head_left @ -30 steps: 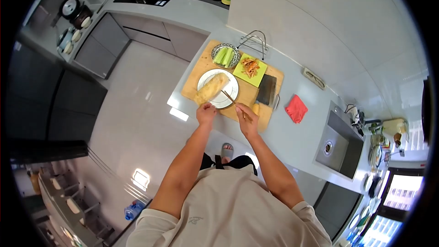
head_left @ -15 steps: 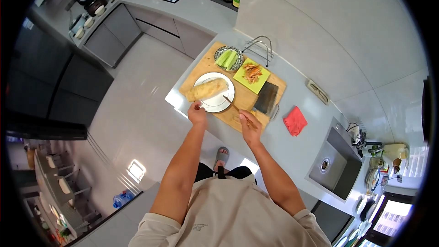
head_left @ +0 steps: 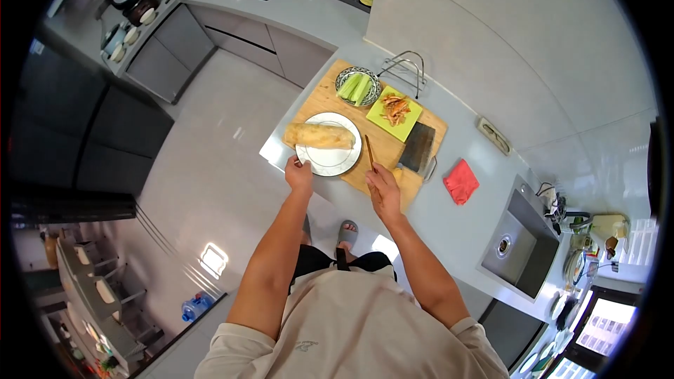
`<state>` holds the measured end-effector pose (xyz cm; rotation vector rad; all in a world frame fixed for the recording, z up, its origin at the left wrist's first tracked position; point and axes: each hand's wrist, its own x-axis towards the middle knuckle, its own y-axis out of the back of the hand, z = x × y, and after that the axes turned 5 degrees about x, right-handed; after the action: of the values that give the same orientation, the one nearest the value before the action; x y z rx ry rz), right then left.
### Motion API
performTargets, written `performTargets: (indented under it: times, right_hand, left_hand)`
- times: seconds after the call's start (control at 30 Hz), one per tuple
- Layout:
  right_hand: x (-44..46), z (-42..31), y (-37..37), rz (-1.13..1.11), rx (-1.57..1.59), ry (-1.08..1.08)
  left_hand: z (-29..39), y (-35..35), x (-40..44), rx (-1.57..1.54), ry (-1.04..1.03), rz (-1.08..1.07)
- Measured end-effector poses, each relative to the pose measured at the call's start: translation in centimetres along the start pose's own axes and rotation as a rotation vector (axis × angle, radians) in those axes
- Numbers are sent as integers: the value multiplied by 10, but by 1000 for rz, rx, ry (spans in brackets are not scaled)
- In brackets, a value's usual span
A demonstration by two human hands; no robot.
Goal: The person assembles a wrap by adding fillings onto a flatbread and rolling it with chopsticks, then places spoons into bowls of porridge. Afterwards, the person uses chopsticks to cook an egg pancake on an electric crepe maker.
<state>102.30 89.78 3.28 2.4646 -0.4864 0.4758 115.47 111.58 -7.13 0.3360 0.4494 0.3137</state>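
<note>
Centre frame: roll [head_left: 323, 136] whole, uncut on plate [head_left: 331, 163]; celery sticks [head_left: 356, 88], shreds [head_left: 395, 109] apart above; right hand [head_left: 382, 189] grasping chopsticks [head_left: 370, 152], left hand [head_left: 300, 175] at plate's rim, grip unclear.

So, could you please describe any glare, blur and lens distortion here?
Head view: fisheye bending, with black corners; head view: a bright reflection on the floor and a washed-out window; head view: the plate and rolled food look reasonably sharp.
</note>
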Motion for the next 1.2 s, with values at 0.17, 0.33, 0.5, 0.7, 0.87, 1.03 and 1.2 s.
performTargets:
  times: [0.17,0.33,0.5,0.7,0.87,1.03,1.2]
  right_hand:
    - [9,-13,-16,38,-21,-8]
    - [20,-25,-35,44,-21,-74]
    - [25,-34,-54,101,41,-161]
    - [32,-39,-65,202,84,-210]
    - [28,-51,-65,185,-53,-138]
    - [13,-64,-73,180,-96,-131]
    - [5,-75,-76,199,-87,-112]
  left_hand:
    - [19,17,29,165,-207,2]
    - [57,24,61,271,-301,18]
    - [64,25,74,295,-337,96]
    - [67,33,78,371,-440,-58]
    - [92,30,95,499,-538,-130]
    - [101,23,121,555,-602,-201]
    - [95,15,137,615,-568,-261]
